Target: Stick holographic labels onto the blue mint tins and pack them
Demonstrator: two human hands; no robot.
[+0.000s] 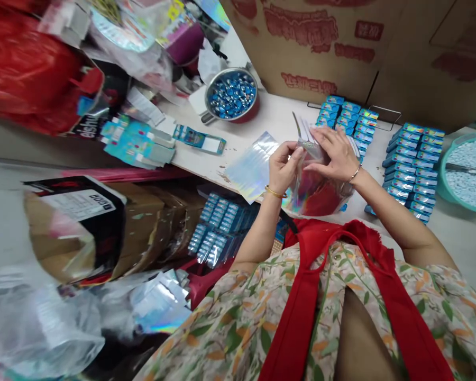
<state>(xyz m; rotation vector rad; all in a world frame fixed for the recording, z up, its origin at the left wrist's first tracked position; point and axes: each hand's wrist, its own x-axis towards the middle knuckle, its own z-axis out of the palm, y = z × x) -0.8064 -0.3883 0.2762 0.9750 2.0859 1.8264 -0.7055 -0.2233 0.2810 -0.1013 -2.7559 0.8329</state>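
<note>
Now a clear bag is being pinched by the left hand and touched by the spread right hand, hemmed by shiny sheets and stacked boxes.

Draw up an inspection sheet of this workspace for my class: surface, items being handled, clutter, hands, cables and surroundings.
Surface: white tabletop, brown flecks near one edge.
Items being handled: clear plastic bag; stacked blue boxes stand to its right.
Clutter: flattened blue cartons, iridescent sheets and a red plastic sack, towards the left.
Hands: left hand pinches the clear plastic bag; right hand, fingers extended, lies over it.
Cables: nothing seen.
Surroundings: large cardboard box behind; turquoise basin of pale pieces, right; metal pot of blue pieces, left.
</note>
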